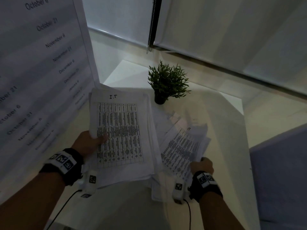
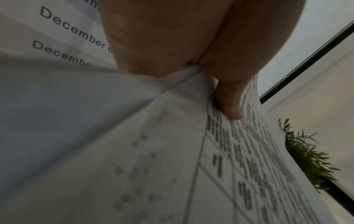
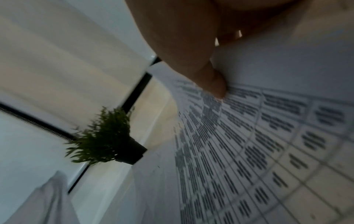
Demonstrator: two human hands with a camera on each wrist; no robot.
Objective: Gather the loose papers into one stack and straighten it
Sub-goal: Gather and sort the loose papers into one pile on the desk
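A thick stack of papers (image 1: 121, 135) with a printed table and "I.T" on its top sheet is held above the white table (image 1: 227, 123). My left hand (image 1: 93, 141) grips its left edge, thumb (image 2: 229, 106) pressed on the top sheet (image 2: 220, 166). My right hand (image 1: 201, 165) pinches a smaller bundle of printed sheets (image 1: 184, 146) at its near corner, thumb (image 3: 214, 81) on the top page (image 3: 268, 144). That bundle is tilted and sits to the right of the stack. More white sheets (image 1: 159, 185) lie under both.
A small potted plant (image 1: 167, 82) stands on the table just beyond the papers; the plant (image 3: 107, 136) is close to the sheets. A large date poster (image 1: 41, 72) hangs at left. Window blinds (image 1: 232, 30) run behind. A grey cushion (image 1: 280, 176) is at right.
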